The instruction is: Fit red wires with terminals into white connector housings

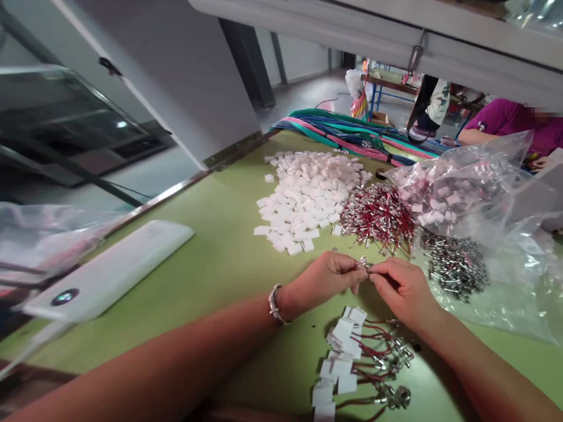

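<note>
Green worktop (224, 252), metal strip along its left edge. Both hands are over the middle, well in from the near edge. Left hand (336, 274): thumb and fingers pinching a small metallic part (362, 262). Right hand (402, 290): thumb and forefinger closed on the same part from the right, fingertips just beside the left's. Part sits between the hands, mostly covered by fingers; too small to tell its exact shape. Metal-look band (274, 305) on left wrist.

Between the forearms, toward the near edge: rough column of white pieces (341, 363) with red leads (373, 334) running off to the right, metallic ends bunched on that side. Some of the white pieces overlap.

Beyond the hands, toward the far edge: wide heap of loose white blocks (303, 196). Touching its right side, a pile of red wires with shiny tips (378, 217). Right of that and nearer, a dark pile of small metallic parts (457, 266) on clear plastic. Clear bag (484, 176) with more white pieces toward the right edge.

Bundled pink, blue and green cables (343, 133) lie along the far edge. White device with a round badge (109, 272) lies by the left edge, toward the near left corner. Past the far right, a person in a purple top (501, 117).
</note>
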`<move>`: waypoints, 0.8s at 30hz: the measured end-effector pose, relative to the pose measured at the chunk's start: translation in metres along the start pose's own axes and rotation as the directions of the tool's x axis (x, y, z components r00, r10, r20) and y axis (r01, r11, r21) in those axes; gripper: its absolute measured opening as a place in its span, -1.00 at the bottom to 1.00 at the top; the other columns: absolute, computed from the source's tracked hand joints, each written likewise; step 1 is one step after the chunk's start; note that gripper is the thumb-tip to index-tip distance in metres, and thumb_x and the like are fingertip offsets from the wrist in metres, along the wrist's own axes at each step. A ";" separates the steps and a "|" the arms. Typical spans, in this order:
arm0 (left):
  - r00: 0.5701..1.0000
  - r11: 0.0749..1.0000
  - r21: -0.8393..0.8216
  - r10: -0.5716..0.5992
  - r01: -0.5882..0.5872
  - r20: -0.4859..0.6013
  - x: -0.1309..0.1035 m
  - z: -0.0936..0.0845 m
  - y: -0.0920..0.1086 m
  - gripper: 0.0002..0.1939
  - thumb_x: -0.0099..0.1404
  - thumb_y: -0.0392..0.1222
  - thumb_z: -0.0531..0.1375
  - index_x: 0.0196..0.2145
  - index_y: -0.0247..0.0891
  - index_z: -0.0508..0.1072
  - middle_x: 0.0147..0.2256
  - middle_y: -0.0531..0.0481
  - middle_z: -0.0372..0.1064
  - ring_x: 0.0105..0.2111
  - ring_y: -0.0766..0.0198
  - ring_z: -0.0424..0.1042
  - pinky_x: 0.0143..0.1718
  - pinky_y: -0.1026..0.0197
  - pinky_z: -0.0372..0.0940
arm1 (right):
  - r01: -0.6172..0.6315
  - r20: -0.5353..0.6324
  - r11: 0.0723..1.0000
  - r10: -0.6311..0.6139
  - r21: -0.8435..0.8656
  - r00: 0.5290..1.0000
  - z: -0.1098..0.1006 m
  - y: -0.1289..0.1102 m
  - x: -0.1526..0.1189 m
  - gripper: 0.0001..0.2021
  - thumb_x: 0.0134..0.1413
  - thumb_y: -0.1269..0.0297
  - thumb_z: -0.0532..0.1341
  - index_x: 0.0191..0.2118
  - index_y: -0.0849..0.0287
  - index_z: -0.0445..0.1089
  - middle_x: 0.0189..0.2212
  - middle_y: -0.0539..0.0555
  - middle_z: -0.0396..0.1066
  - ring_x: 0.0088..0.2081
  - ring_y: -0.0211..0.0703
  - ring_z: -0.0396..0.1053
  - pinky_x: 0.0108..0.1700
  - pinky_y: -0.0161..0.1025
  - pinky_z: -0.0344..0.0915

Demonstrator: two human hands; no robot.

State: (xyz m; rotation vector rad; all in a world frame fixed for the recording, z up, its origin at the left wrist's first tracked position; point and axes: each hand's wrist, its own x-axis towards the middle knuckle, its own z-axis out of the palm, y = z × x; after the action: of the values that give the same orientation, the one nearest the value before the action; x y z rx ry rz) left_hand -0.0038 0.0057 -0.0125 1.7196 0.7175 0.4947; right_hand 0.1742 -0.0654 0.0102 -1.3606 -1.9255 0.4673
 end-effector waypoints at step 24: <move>0.993 0.996 0.088 -0.019 0.030 -0.120 0.001 -0.006 -0.007 -0.64 0.23 -0.03 0.16 -0.61 -0.33 0.41 -0.67 0.08 0.26 -0.65 0.48 0.08 -0.61 0.36 0.03 | -0.226 0.055 0.519 0.471 -0.825 0.880 -0.090 0.068 0.007 -0.73 0.18 0.17 0.11 -0.25 -0.02 0.59 -0.24 0.06 0.46 -0.34 -0.14 0.41 -0.35 -0.25 0.21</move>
State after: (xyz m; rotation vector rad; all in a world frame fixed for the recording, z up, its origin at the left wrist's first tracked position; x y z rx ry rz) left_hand -0.0090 0.0118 -0.0176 1.7741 0.8564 0.5591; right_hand 0.2834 -0.0433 0.0288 -2.4318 -2.1855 -0.1060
